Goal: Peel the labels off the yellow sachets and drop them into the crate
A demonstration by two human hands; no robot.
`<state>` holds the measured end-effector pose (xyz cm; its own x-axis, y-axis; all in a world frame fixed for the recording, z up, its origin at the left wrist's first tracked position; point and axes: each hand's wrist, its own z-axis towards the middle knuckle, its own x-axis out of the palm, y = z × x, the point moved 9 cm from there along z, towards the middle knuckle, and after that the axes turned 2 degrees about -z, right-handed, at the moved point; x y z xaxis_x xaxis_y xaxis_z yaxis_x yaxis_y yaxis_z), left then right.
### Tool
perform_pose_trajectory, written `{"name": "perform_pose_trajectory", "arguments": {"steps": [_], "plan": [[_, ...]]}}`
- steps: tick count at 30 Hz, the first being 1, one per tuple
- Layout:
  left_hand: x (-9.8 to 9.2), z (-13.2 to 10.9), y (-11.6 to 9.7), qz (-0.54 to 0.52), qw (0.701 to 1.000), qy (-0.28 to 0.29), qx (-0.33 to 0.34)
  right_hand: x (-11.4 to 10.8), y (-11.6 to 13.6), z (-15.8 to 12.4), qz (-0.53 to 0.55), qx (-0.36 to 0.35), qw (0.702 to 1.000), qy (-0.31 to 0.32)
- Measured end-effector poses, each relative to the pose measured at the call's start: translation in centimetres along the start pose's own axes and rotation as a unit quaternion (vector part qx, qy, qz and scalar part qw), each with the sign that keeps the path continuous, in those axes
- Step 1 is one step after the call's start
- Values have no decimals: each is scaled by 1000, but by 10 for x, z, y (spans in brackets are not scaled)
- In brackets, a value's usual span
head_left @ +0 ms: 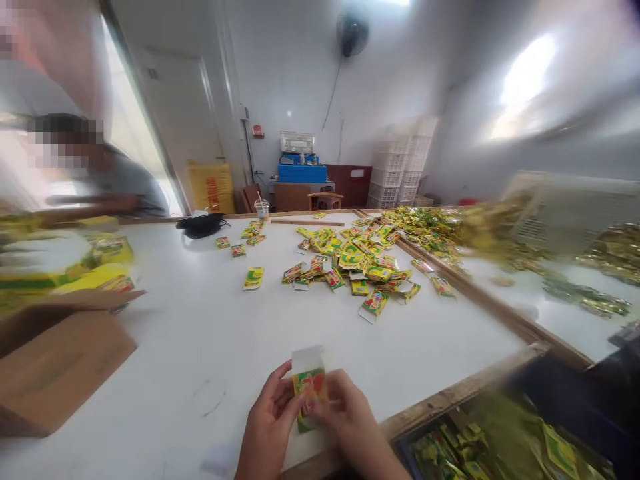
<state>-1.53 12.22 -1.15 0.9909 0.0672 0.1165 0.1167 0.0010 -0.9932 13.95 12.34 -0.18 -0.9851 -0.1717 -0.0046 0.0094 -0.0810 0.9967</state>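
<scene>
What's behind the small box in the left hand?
Beyond the small box, the white tabletop shows, with a pile of yellow-green cartons farther back. The box hides whatever is directly behind it; the left hand and blurred right hand cover more.

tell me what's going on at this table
A person's left hand holds a small box with its white end flap sticking up, and the blurred right hand is at the box's other side. Farther across the white table lies a loose pile of similar boxes. A cardboard carton stands at left, with another person beyond.
</scene>
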Motion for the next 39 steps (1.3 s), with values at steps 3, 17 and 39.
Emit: {"name": "perform_pose_trajectory", "arguments": {"steps": [3,17,39], "plan": [[0,-8,-4,6,998,58,-8,1,12,0,11,10,1000,25],[3,-33,-25,-49,977,104,-181,27,20,-1,58,85,993,60],[-19,-22,-53,225,954,60,188,7,28,3,29,-6,999,26]]}}
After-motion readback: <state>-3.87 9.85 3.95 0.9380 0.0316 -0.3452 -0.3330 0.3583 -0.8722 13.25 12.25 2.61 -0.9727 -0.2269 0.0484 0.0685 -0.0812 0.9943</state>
